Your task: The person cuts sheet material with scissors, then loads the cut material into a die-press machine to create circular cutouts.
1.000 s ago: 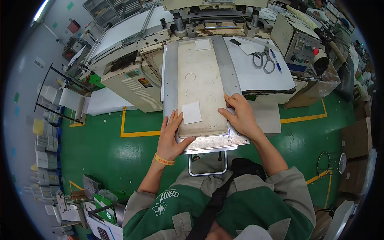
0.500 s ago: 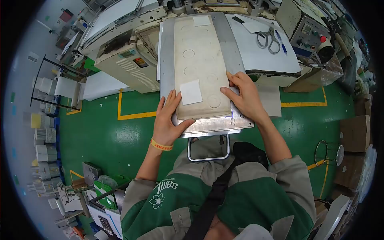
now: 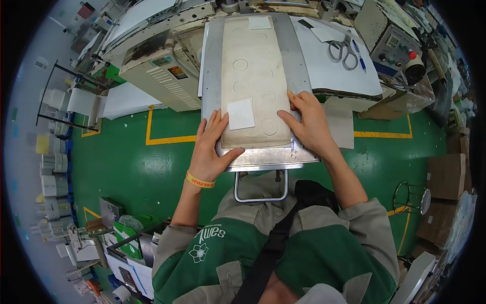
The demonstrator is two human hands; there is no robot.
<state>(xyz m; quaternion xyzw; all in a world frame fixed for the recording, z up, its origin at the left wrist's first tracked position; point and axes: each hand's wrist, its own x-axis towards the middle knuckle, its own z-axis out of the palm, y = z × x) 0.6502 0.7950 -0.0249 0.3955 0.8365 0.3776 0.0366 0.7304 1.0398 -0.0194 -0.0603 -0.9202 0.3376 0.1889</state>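
Note:
A long beige sheet (image 3: 255, 55) with faint circle outlines lies on a grey metal plate (image 3: 298, 66). One white square (image 3: 241, 114) rests on its near part and another white piece (image 3: 259, 23) at its far end. My left hand (image 3: 209, 147) lies along the sheet's near left edge, fingers spread, thumb over the near edge. On the right edge, my right hand (image 3: 310, 121) has its thumb and index finger apart, touching the sheet's side. Below the plate's front edge hangs a metal handle (image 3: 261, 200).
Scissors (image 3: 343, 53) and a blue pen (image 3: 359, 55) lie on a white surface (image 3: 314, 66) at the right. A control box (image 3: 392, 48) stands beyond them. A beige machine unit (image 3: 162, 76) is at the left; cardboard boxes (image 3: 445, 177) stand far right.
The view has shifted slightly. Both hands keep nearly the same places at the sheet's edges, and the sheet and white squares show no clear movement on the plate.

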